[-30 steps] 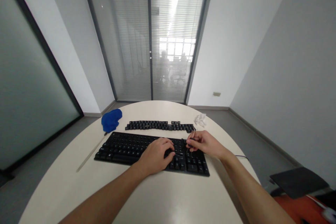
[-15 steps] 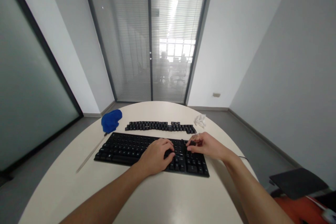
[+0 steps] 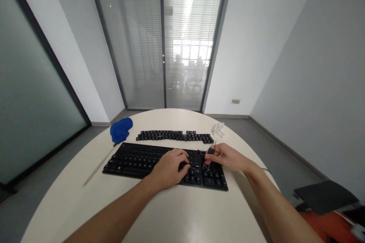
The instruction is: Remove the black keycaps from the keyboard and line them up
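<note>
Spread over a pale round table (image 3: 176, 212): loose black keycaps (image 3: 159, 135) just beyond a black keyboard (image 3: 134, 157), a blue cloth (image 3: 121, 130) and a thin dark-tipped rod (image 3: 98, 167) at left, crumpled white tissue (image 3: 218, 130) at far right. Partly covered by the left hand (image 3: 171, 169) and right hand (image 3: 226, 156): the keyboard's right half. Lies lengthwise from left to right, key side up, with the right end slightly nearer. Pinches, in the right hand over the number pad (image 3: 209, 181), a wire keycap puller (image 3: 211, 151), steeply tilted, wires down, with key contact unclear. Rests the left hand, curled, on keys left of the puller, grip on anything impossible to tell.
</note>
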A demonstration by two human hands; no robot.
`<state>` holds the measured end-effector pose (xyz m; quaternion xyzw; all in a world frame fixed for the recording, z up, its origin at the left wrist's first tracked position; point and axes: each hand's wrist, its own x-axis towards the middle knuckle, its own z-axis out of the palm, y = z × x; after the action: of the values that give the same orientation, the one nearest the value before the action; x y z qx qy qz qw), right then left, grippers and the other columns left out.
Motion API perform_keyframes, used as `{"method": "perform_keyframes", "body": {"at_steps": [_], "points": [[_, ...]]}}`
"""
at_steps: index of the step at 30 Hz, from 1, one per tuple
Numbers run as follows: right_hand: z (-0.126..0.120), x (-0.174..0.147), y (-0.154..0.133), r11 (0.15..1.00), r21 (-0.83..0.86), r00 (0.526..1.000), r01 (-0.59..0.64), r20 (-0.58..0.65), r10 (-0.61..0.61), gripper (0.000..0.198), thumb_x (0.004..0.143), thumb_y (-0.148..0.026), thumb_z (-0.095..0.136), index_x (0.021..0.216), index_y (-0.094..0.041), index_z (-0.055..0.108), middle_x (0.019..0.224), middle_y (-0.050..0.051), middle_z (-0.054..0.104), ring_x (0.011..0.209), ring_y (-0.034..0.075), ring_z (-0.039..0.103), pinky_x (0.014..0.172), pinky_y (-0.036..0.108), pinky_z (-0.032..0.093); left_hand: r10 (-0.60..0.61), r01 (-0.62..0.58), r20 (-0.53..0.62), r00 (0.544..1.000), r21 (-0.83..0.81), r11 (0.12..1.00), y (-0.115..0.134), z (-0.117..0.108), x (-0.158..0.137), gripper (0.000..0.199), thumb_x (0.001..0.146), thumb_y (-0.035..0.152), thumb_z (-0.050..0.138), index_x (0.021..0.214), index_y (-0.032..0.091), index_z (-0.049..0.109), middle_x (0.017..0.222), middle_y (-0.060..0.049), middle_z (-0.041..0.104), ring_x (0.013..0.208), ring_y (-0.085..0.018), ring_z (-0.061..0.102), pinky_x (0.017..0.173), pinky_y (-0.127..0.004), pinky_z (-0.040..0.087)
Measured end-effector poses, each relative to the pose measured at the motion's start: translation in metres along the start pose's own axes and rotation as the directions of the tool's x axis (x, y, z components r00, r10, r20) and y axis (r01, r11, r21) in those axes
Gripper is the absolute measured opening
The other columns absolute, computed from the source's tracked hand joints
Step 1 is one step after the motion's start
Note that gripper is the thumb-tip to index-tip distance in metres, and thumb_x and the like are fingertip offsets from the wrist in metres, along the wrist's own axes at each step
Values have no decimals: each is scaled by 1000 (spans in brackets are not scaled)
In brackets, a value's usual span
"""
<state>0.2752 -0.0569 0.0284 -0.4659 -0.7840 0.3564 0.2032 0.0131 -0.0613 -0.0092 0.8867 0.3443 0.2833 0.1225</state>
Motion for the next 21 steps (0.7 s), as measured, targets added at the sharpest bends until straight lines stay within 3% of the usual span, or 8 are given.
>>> {"method": "perform_keyframes", "body": {"at_steps": [3,9,16,21], "points": [[0,0,3,1000,-8,1000,-9,-6,9,42,88,-54,60,81,-16,76,66,5,72,53,15,56,48,26,34,-2,2,-3,1000,-1,1000,-1,0,0,7,87,22,60,91,20,66,109,-5,66,104,-22,60,96,-38,48],[3,0,-2,998,-9,998,55,-28,-55,40,91,-52,55,84,-17,73,81,6,76,73,20,67,65,29,47,-10,10,3,1000,-6,1000,-1,0,0,8,87,21,61,92,21,66,109,-4,67,104,-22,60,95,-38,48],[4,0,-6,997,-56,997,57,-50,-60,42,92,-53,53,81,-19,73,77,5,76,69,20,66,60,29,46,-9,9,-2,1000,-19,1000,0,0,0,8,87,22,61,92,21,67,108,-5,67,104,-22,60,95,-38,48],[11,5,-7,993,-38,986,110,-121,-113,41,92,-53,54,80,-19,74,83,6,77,76,21,67,67,30,49,-11,11,-13,1000,-32,999,-1,0,0,12,87,23,61,97,21,66,106,-5,68,101,-22,60,95,-38,48]]}}
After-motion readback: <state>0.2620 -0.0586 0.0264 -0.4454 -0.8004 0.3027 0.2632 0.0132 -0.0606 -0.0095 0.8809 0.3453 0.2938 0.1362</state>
